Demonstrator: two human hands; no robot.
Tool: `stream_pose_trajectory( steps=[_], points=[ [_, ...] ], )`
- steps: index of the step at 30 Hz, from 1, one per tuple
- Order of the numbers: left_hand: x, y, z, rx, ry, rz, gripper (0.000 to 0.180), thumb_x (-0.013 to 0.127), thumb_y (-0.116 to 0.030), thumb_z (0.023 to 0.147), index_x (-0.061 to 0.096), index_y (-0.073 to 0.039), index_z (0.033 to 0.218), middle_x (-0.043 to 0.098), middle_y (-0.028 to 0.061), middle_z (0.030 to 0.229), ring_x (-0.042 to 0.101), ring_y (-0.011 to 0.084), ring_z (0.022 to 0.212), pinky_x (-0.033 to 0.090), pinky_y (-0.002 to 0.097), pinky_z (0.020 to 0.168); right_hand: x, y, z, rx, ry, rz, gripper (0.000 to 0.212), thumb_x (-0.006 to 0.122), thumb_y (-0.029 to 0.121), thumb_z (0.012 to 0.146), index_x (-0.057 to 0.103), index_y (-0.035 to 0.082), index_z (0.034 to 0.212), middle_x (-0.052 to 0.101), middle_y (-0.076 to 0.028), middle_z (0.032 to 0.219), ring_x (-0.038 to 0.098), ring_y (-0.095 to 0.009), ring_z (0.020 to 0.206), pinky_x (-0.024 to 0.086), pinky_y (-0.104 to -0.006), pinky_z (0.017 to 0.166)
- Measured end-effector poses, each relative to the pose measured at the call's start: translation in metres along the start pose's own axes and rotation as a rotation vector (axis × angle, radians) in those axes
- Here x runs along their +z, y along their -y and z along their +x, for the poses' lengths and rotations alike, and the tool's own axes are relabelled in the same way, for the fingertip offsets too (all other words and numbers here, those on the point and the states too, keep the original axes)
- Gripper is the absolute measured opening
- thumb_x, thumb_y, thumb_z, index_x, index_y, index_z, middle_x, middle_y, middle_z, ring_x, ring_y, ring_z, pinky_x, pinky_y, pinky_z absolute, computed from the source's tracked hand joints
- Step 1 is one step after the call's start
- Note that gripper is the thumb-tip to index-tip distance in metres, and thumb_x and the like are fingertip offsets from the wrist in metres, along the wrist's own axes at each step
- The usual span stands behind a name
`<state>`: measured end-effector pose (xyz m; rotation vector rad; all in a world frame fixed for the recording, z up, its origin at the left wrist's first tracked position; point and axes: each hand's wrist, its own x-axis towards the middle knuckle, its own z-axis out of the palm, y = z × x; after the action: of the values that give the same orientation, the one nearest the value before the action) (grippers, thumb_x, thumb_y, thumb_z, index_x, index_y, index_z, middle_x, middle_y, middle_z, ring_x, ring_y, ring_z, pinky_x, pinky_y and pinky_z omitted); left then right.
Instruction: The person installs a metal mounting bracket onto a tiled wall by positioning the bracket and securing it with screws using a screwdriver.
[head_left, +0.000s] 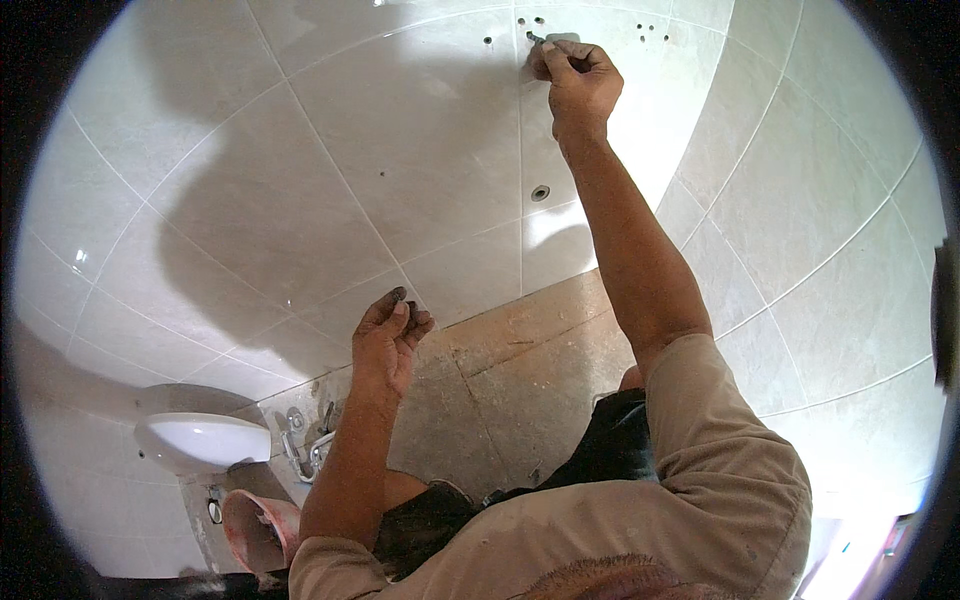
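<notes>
My right hand [585, 88] is raised to the tiled wall [430, 120], its thumb and fingers pinched on a small, slim dark piece [537, 40]. The tip of that piece meets the wall at one of several small drilled holes [488, 41]; its exact kind is too small to tell. Lower down and to the left, my left hand [388, 335] hovers in front of the wall with thumb and fingers drawn together. Something dark shows at its fingertips, but I cannot make out what it is.
A second group of small holes [653, 33] lies to the right, with a larger round opening [540, 193] below. At lower left are a white basin [205, 442], chrome fittings [300, 450] and a pink bucket [260, 530]. Bare concrete floor [480, 400] meets the wall.
</notes>
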<state>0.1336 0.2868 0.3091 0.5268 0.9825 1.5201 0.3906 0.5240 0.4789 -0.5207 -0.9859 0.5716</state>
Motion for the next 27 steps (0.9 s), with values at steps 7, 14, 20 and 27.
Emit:
stream_pose_trajectory(
  steps=[7,14,20,27],
  points=[
    [-0.005,-0.003,0.000,-0.011,-0.010,-0.001,0.034,0.067,-0.008,0.094,0.058,-0.002,0.126,0.065,0.0101,0.097,0.066,0.0255,0.087,0.058,0.0442,0.088,-0.003,0.002,0.009,-0.391,0.032,-0.493,0.017,0.073,0.012,0.087,0.065,-0.003,0.087,0.070,-0.011,0.081,0.069,-0.019,0.073,0.056,-0.0320,0.070],
    [-0.007,-0.005,0.000,-0.004,0.027,0.008,0.035,0.067,-0.008,0.094,0.057,0.000,0.127,0.065,0.0093,0.094,0.066,0.0242,0.086,0.058,0.0427,0.084,0.007,0.030,0.009,-0.440,0.128,-0.769,0.020,0.074,0.014,0.085,0.067,-0.005,0.086,0.072,-0.016,0.086,0.071,-0.020,0.073,0.057,-0.0337,0.071],
    [0.002,-0.008,-0.009,0.007,0.037,0.047,0.036,0.066,-0.008,0.095,0.056,0.002,0.128,0.066,0.0106,0.094,0.066,0.0241,0.085,0.059,0.0418,0.081,0.005,0.025,-0.001,-0.220,0.147,-0.504,0.021,0.074,0.016,0.088,0.071,-0.003,0.095,0.075,-0.015,0.089,0.072,-0.016,0.080,0.057,-0.0310,0.076],
    [0.005,-0.008,-0.012,0.003,0.057,0.022,0.034,0.067,-0.005,0.094,0.057,0.002,0.126,0.067,0.0122,0.094,0.068,0.0254,0.083,0.060,0.0417,0.079,0.005,0.026,-0.004,-0.289,0.128,-0.628,0.022,0.071,0.015,0.090,0.071,-0.005,0.100,0.075,-0.015,0.087,0.073,-0.016,0.083,0.057,-0.0296,0.078]
  ],
)
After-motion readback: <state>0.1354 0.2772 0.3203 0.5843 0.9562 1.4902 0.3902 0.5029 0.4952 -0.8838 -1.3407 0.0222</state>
